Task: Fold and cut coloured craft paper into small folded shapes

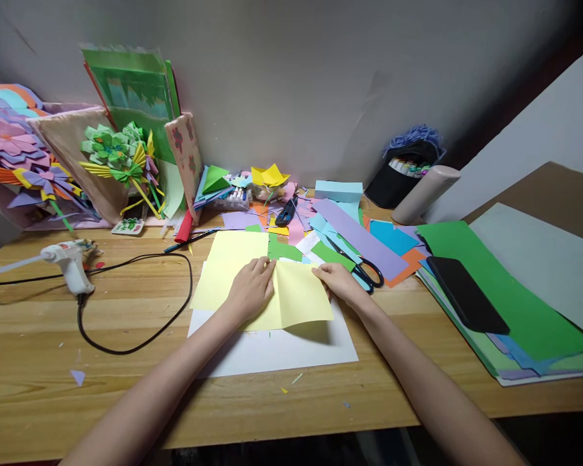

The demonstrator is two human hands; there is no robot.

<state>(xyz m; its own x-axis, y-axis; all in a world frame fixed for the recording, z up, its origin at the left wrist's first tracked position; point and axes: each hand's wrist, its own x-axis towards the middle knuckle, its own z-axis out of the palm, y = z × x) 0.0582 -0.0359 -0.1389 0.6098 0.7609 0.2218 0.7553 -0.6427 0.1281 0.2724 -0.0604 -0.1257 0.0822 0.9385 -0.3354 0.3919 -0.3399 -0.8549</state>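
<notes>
1. A white glue gun (72, 268) lies at 9 o'clock from the yellow paper (306, 294). Bare wood table (140, 395) spreads at 8 o'clock.
2. Paper flowers (111, 149) stand at 10 o'clock.
3. The left hand (252, 288) presses on the yellow paper; I can't tell if it pinches too.
4. The yellow paper is in the middle, over a white sheet (282, 356). Its fold line points from 12 to 6, and it looks longest from 9 to 3. Its right part is lifted. The gray wall (282, 97) is at 12.
5. The right hand (337, 279) pinches its far corner at 2 o'clock.
6. Scissors (357, 261) and paper scraps (364, 239) crowd that hand. Bare wood is at 4.
7. A black phone (466, 294) sits on a green sheet (534, 317) at 3.
</notes>
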